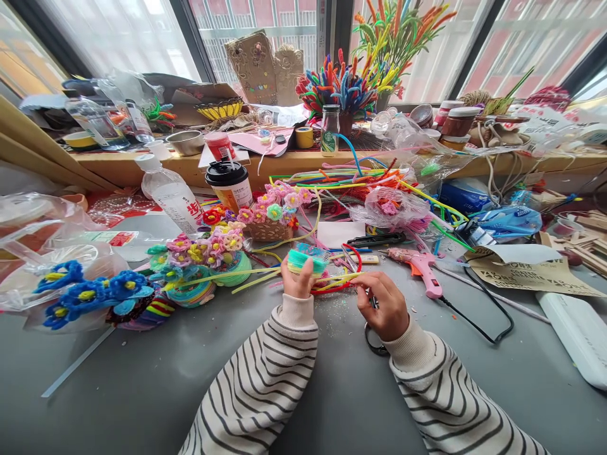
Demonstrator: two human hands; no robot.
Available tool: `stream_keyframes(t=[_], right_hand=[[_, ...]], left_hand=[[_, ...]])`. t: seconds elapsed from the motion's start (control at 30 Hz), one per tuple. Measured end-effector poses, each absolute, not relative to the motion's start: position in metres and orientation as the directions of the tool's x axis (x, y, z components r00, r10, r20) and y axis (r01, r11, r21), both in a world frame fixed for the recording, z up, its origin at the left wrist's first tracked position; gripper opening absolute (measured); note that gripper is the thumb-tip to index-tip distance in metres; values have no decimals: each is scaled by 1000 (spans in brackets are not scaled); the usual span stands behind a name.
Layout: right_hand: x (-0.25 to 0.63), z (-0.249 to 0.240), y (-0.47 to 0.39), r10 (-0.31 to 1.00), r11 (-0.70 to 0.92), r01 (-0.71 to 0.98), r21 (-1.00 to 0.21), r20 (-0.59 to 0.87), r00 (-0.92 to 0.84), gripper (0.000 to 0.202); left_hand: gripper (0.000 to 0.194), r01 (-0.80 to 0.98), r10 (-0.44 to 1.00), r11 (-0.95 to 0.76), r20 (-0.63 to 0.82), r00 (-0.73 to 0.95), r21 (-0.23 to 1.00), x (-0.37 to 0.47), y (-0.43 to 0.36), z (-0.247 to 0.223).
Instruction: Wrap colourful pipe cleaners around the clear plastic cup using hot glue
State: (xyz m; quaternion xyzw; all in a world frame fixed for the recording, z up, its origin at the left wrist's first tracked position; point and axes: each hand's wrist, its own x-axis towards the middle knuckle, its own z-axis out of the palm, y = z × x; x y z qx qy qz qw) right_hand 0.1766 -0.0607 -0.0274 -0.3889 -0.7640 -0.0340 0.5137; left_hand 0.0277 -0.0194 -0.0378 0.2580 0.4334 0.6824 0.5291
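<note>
My left hand (298,278) is closed around a small round pot (306,259) wrapped in teal and yellow pipe cleaners. Just to the right, my right hand (383,303) pinches a yellow pipe cleaner (339,280) that runs back toward the pot. A red pipe cleaner (359,256) loops on the table behind the fingers. Scissors lie partly under my right hand; one black handle loop (374,341) shows below it, and the rest is mostly hidden.
A pink glue gun (420,265) with a black cord lies to the right, near a black utility knife (377,239). Pipe-cleaner flowers (95,294) in pots crowd the left. Behind stand a plastic bottle (171,196), a paper cup (231,186) and piled pipe cleaners (327,179).
</note>
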Motion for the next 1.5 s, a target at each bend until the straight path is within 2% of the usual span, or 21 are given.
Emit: stream_keyframes(t=[0.13, 0.43, 0.6, 0.7, 0.87, 1.1, 1.37, 1.5], right_hand=[[178, -30, -61, 593, 673, 620, -403, 796, -126, 19], [176, -31, -61, 646, 642, 602, -475, 758, -92, 17], [175, -30, -60, 670, 622, 624, -473, 734, -111, 8], [176, -30, -59, 659, 638, 623, -453, 739, -138, 8], [176, -29, -59, 622, 666, 619, -416, 768, -154, 11], [176, -26, -59, 590, 690, 606, -395, 792, -155, 15], [177, -28, -60, 589, 703, 592, -394, 790, -173, 22], [176, -27, -61, 609, 674, 608, -420, 781, -135, 24]], left_hand=[[52, -545, 933, -88, -123, -339, 834, 21, -15, -38], [70, -494, 926, -122, -80, -369, 861, 26, -18, -42], [72, -315, 954, -195, 105, -281, 929, 36, -28, -34], [70, -294, 968, -219, 170, -185, 930, 42, -34, -31], [69, -263, 980, -197, 184, -74, 945, 46, -39, -32], [68, -269, 985, -170, 166, -36, 948, 46, -40, -31], [68, -177, 973, -213, 192, -130, 961, 44, -37, -33], [67, -322, 984, -118, 67, -166, 939, 38, -31, -34]])
